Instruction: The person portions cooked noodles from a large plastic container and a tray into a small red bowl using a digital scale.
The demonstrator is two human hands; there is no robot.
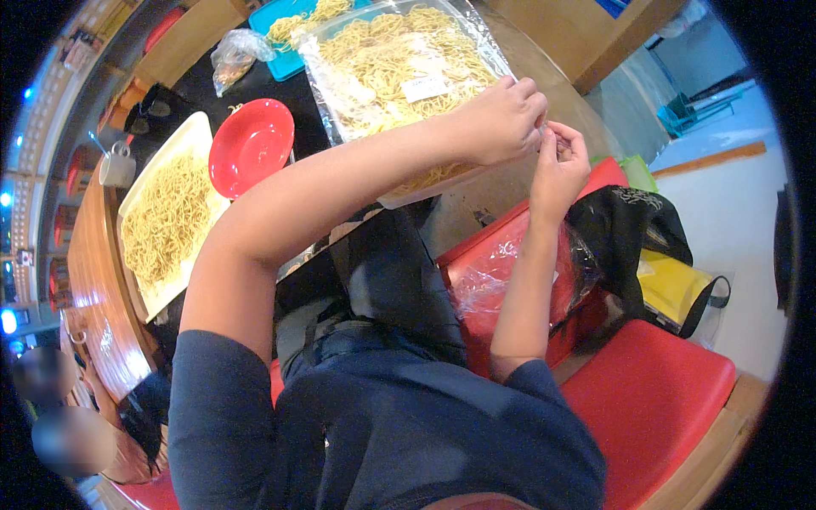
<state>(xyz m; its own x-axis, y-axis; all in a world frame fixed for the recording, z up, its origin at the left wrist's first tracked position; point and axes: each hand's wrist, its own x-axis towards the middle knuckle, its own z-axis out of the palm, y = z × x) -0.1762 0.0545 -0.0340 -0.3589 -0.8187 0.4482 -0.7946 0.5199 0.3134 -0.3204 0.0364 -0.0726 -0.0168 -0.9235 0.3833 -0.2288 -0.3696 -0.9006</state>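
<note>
My left hand reaches across to the right, its fingers curled beside the right edge of a clear plastic bag. Its fingertips meet those of my right hand, whose fingers are bent in a pinch. Whatever lies between the fingertips is too small to make out. The bag covers a tray of yellow noodles and bears a white label. My left forearm hides part of this tray. Left of it are a red plate and a pale tray heaped with noodles.
A blue tray with noodles and a small knotted plastic bag lie at the top. Clear plastic film lies on a red seat at my right, near a black-and-yellow bag. A white mug stands left; people sit at lower left.
</note>
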